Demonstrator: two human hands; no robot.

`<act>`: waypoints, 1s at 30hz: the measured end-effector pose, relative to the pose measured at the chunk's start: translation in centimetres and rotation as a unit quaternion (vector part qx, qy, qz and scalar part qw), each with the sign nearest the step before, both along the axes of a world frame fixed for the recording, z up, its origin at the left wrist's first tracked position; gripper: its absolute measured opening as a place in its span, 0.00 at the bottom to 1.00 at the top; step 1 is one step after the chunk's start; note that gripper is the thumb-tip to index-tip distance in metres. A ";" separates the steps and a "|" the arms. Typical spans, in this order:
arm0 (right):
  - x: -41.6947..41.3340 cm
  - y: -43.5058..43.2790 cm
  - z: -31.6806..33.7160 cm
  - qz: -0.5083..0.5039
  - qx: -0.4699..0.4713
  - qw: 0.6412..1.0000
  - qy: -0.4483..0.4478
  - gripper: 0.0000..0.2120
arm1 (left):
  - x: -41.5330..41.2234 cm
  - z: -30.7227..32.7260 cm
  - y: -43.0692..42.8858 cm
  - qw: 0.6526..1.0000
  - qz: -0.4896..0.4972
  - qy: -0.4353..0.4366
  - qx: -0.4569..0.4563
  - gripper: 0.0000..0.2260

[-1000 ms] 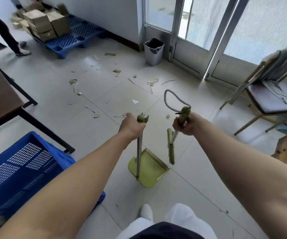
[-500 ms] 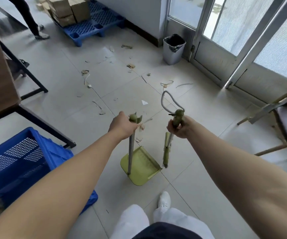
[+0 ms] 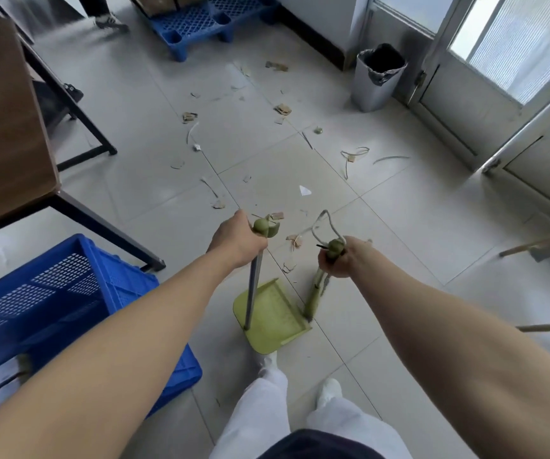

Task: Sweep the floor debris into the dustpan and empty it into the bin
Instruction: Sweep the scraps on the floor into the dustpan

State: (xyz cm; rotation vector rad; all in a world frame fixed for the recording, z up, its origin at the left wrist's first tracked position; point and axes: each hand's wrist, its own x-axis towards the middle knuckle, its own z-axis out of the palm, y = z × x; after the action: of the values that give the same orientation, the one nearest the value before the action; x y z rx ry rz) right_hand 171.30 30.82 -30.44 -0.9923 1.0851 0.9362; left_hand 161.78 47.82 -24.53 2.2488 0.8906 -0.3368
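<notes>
My left hand [image 3: 238, 241] grips the top of a metal pole whose lower end joins a green dustpan [image 3: 275, 318] on the tiled floor. Beside the pan's right edge stands a short green broom [image 3: 315, 294], and my right hand [image 3: 341, 258] is closed around its handle top, where a cord loop sticks up. Scraps of cardboard, strips and paper debris [image 3: 283, 109] lie scattered over the tiles ahead of the pan, some just in front of it. A grey bin [image 3: 374, 82] with a black liner stands by the door at the far right.
A blue plastic crate [image 3: 55, 306] sits at my left, next to a brown table [image 3: 5, 127] on black legs. A blue pallet [image 3: 197, 23] and another person's shoes [image 3: 109, 21] are at the far end. Chair legs [image 3: 538, 241] poke in from the right. My white-trousered legs stand behind the pan.
The view has swung so bin, debris and pallet sit nearer and more to the right. I have stepped forward with dustpan and broom. Both hands keep their grips.
</notes>
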 end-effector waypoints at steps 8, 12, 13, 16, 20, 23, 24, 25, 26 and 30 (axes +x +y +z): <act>2.9 9.0 -2.3 -0.048 0.033 0.998 -0.006 0.10 | 3.3 -1.0 5.8 1.000 -0.016 0.010 -0.011 0.10; 4.4 11.1 -2.1 -0.095 0.045 0.994 -0.008 0.11 | 4.5 -1.4 7.7 1.000 -0.017 0.010 -0.020 0.10; 4.7 10.9 -2.1 -0.119 0.047 0.992 -0.013 0.12 | 5.0 -1.4 8.1 1.000 -0.019 0.011 -0.020 0.11; 5.8 9.0 -2.3 -0.173 0.058 0.983 -0.032 0.14 | 6.5 -1.1 8.8 0.999 -0.027 0.007 -0.021 0.12; 7.6 7.3 -1.3 -0.127 0.034 0.989 -0.075 0.11 | 9.0 -0.4 8.1 0.998 -0.054 -0.003 -0.019 0.13; 9.6 6.1 -0.8 -0.101 0.000 0.991 -0.093 0.08 | 10.9 0.2 6.9 0.997 -0.072 -0.017 -0.016 0.12; 10.2 5.4 -0.6 -0.099 -0.007 0.991 -0.089 0.08 | 11.5 0.4 6.4 0.997 -0.078 -0.020 -0.015 0.12; 10.8 4.5 -0.5 -0.098 -0.013 0.991 -0.085 0.08 | 12.2 0.6 5.9 0.996 -0.084 -0.022 -0.011 0.12; 11.4 3.6 -0.4 -0.101 -0.022 0.991 -0.082 0.09 | 12.9 0.7 5.3 0.996 -0.090 -0.022 -0.006 0.11; 13.7 -0.7 0.3 -0.121 -0.066 0.987 -0.080 0.12 | 15.7 1.1 2.8 0.994 -0.106 -0.020 -0.006 0.12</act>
State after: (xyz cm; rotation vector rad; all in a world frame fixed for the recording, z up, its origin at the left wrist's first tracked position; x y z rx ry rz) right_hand 184.98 30.15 -30.11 -1.0003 1.1124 0.5838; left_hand 177.47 50.61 -23.40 2.3354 0.6281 -0.3895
